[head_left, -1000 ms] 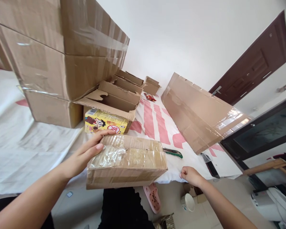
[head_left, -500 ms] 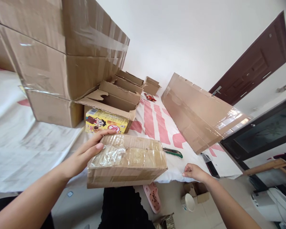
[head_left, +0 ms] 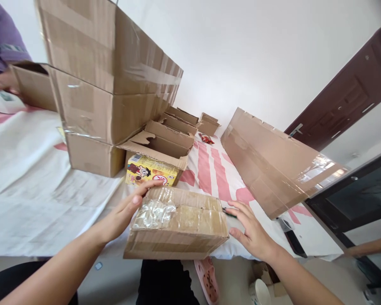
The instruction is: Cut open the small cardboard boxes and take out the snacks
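Note:
A small cardboard box (head_left: 184, 220), its top covered with shiny clear tape, sits at the front edge of the table. My left hand (head_left: 122, 214) lies along the box's left end, fingers stretched out against it. Near the right end is my right hand (head_left: 249, 231), open with fingers spread; whether it touches the cardboard I cannot tell. A green-handled utility knife (head_left: 230, 213) lies behind that end, mostly hidden by the box and my right fingers. Just beyond the box stands a yellow printed carton (head_left: 149, 169) with a cartoon figure.
Large taped cardboard boxes (head_left: 85, 97) rise at the left. Several open boxes (head_left: 168, 144) line the middle back. A tall cardboard panel (head_left: 273, 165) stands at right, near a dark phone-like object (head_left: 296, 243). Another person's hand (head_left: 4, 80) shows far left.
My right hand has moved left to the box's right end and its fingers have spread. My left hand stays at the left end. The view has shifted, bringing another person into sight.

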`<state>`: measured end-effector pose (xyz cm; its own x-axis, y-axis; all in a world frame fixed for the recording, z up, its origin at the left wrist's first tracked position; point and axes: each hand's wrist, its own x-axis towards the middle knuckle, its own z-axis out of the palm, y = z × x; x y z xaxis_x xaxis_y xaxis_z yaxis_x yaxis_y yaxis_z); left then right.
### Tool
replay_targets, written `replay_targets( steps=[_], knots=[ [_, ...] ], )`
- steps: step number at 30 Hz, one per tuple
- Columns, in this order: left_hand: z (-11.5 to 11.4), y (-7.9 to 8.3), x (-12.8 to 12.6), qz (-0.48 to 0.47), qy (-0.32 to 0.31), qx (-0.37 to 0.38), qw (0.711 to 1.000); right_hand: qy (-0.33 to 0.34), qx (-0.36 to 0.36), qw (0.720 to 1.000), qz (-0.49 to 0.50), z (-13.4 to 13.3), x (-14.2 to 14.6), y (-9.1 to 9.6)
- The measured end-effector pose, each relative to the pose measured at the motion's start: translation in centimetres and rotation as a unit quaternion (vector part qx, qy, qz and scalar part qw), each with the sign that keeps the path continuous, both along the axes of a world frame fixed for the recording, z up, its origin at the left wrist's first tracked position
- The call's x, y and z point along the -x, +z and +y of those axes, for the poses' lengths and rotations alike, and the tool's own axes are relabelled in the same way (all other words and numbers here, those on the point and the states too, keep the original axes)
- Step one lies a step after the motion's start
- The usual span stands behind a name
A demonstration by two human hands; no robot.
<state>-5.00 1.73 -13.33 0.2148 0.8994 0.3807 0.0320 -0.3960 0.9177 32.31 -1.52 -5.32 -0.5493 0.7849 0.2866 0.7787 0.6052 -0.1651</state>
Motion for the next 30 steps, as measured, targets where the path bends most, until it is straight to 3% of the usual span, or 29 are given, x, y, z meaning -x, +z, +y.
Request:
replay_targets(
  steps=[8,13,15,17,19,23,30],
  knots=[
    [0.2,-1.0,0.6,0.01,0.007,-0.007,1.0,0.033,0.089,0.988,0.126,-0.4,1.7,0.4],
    [0.7,-1.6,0.4,0.006,0.018,-0.031,0.999,0.07,0.183,0.943,0.269,-2.2,2.3,1.6],
    [0.8,-1.5,0.5,0.011,0.013,-0.038,0.999,0.113,0.225,0.929,0.272,-3.0,2.9,2.4],
    [0.8,-1.1,0.8,0.034,0.01,-0.055,0.998,0.149,0.247,0.934,0.21,-3.6,3.7,3.1],
    [0.4,-0.5,1.2,0.061,0.016,-0.076,0.995,0.162,0.227,0.95,0.137,-4.0,4.5,3.4],
    [-1.2,1.2,1.5,0.095,0.02,-0.12,0.988,0.167,0.113,0.978,0.055,-3.8,5.6,2.8],
    [-3.4,2.6,1.1,0.233,0.017,-0.137,0.963,0.152,0.018,0.984,-0.087,-2.6,6.6,1.4]
  ],
)
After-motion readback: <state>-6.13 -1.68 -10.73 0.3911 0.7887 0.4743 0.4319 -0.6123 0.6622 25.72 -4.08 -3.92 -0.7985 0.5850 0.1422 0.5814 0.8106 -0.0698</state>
